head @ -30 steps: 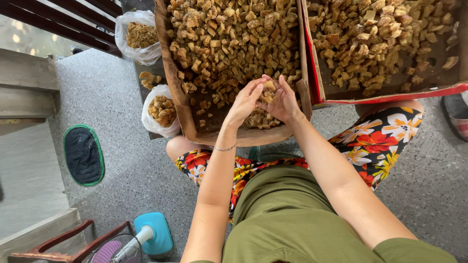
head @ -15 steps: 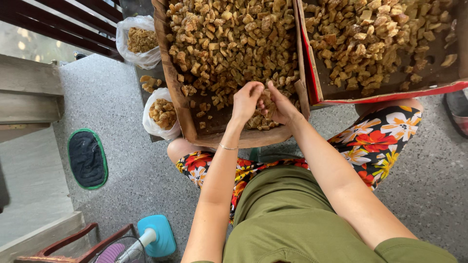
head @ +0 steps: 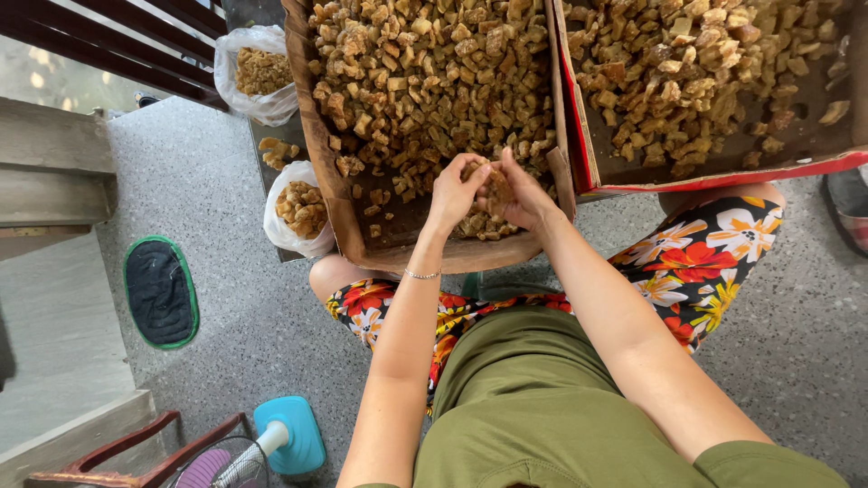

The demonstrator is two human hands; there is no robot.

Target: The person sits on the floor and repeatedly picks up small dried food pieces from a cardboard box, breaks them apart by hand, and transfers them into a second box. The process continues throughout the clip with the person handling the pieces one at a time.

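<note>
A brown chunk (head: pixel 495 188) sits at centre frame, pinched between both hands over the near end of the left tray (head: pixel 318 154). The left hand (head: pixel 455 192) closes on it from the left, fingers curled over its top; the right hand (head: pixel 523 194) closes on it from the right, thumb up. The two hands are pressed together around it.

Risks, as I judge them: the chunk looks dry and crumbly, so a hard squeeze could break it and drop bits onto the loose pile (head: pixel 470 224) below or past the tray's low near lip onto the person's lap. The tray's near end rests over the knees, and a shift of the legs could tip it and spill pieces to the floor (head: pixel 226 298). A forearm swinging right might knock the red-edged box (head: pixel 723 172) at upper right, which overhangs the other knee.

Packages: two clear plastic bags of the same brown pieces lie left of the tray, one at upper left (head: pixel 253 72), one lower (head: pixel 298 210), both open-mouthed; a few loose pieces (head: pixel 276 152) lie between them. The left tray is plain brown cardboard. The right box is brown inside with a red outer wall. No labels or signs are legible. Lower left: a dark green-rimmed mat (head: pixel 161 291) and a blue fan base (head: pixel 289 436).
</note>
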